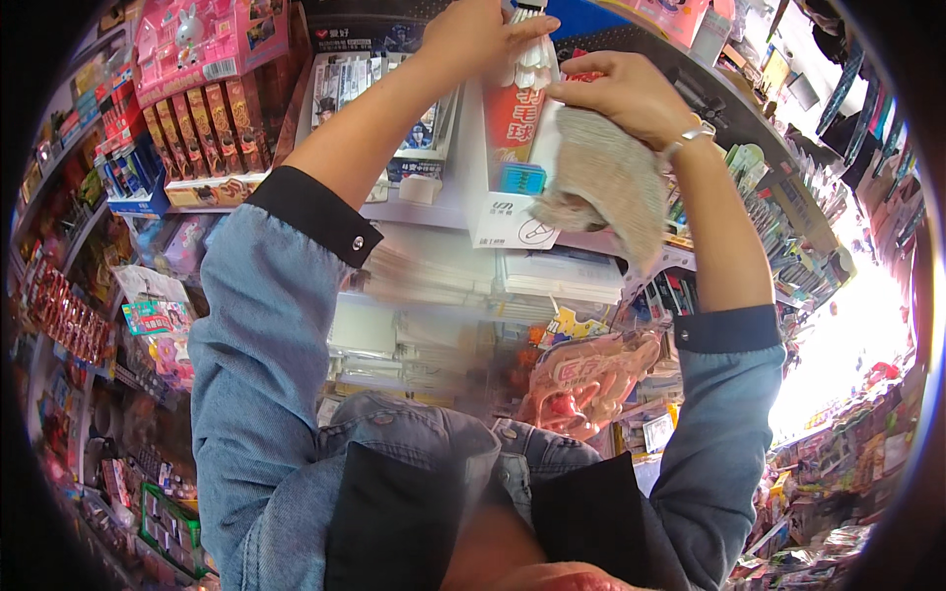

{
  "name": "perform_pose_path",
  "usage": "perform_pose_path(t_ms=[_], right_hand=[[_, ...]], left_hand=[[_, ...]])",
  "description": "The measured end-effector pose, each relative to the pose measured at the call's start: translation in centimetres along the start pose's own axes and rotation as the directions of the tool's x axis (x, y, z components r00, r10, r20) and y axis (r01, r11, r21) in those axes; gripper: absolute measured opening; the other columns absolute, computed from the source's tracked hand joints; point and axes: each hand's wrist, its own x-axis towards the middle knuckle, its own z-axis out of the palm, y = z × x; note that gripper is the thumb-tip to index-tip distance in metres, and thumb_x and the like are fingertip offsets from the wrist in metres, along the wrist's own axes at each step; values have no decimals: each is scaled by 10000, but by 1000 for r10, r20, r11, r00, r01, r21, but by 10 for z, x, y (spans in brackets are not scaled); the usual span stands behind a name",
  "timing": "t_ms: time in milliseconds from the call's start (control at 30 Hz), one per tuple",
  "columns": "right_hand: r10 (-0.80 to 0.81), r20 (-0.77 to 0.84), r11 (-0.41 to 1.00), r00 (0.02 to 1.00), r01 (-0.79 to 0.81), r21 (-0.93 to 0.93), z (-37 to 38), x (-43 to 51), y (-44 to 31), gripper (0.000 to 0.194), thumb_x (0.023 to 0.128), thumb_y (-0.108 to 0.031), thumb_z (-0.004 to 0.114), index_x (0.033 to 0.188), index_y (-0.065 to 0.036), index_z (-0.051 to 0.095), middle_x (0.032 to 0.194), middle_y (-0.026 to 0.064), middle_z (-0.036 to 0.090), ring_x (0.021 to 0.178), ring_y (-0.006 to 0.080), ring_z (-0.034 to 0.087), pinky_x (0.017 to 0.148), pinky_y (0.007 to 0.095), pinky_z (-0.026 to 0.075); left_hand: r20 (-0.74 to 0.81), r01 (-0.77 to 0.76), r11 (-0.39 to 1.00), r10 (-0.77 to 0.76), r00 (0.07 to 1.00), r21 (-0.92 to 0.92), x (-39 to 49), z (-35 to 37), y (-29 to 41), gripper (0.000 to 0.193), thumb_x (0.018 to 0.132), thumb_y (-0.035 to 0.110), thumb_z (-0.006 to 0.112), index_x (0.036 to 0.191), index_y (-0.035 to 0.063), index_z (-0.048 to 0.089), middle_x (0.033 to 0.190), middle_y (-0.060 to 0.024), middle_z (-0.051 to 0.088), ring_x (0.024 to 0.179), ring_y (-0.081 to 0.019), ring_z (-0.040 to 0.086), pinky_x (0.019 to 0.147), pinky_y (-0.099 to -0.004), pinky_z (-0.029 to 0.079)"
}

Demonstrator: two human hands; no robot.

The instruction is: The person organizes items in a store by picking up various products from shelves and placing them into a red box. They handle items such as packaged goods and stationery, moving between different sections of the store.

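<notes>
At the top centre my left hand point(473, 37) is at a column of white shuttlecocks point(533, 55), its fingers touching or gripping the upper part. Below the shuttlecocks shows a red wrapper point(516, 122) with white characters, standing in a white cardboard box point(510, 221) beside a small blue item point(523, 179). My right hand point(621, 92), a metal bracelet at its wrist, is just right of the shuttlecocks. From its fingers hangs a beige cloth point(613, 170), slightly blurred, over the box's right side.
Left of the box are packs of pens or cards point(417, 125) on the shelf, then a pink toy box point(214, 44) above upright snack-like boxes point(203, 133). A pink toy set point(584, 380) in clear packaging hangs in front of my body. More crowded goods line both sides.
</notes>
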Motion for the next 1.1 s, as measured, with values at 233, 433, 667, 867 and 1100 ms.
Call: perform_pose_path(t_ms=[233,433,667,867,1100], right_hand=[[-141,216,950,966,194,-246,34,-93,-7,418,764,-370,718,1039,-63,645,776,151,654,698,260,637,639,363,489],[-97,16,892,995,94,-443,81,-97,-4,359,816,-419,643,991,-106,640,686,135,653,669,344,644,600,435,502],[-46,-12,917,999,37,-398,90,-91,-8,383,803,-422,654,1044,-123,651,763,139,670,762,334,653,675,434,511],[-38,-35,952,999,25,-305,89,-101,-11,470,794,-393,652,1169,-116,591,791,160,674,764,357,652,686,453,518],[-31,-72,990,997,21,-136,77,-119,-5,487,788,-381,663,1178,-99,592,846,159,682,806,358,650,709,435,512]], left_hand=[[-17,-34,997,33,999,-75,-7,8,-4,616,809,486,642,1179,1,553,1044,-194,658,991,-339,625,860,-390,476],[-81,-129,975,116,990,-179,2,21,-21,490,846,398,639,1116,-9,595,985,-195,669,935,-320,646,819,-382,494],[-98,-162,970,146,984,-180,-1,19,-30,481,851,434,614,1076,10,624,969,-200,670,927,-333,642,806,-390,489],[-23,-78,992,76,997,-96,-6,14,-21,493,842,463,606,1052,17,640,989,-204,667,942,-348,636,816,-400,486],[-30,-27,999,29,999,44,9,13,-13,521,805,461,645,1080,19,623,1036,-201,657,992,-360,616,856,-416,472]])
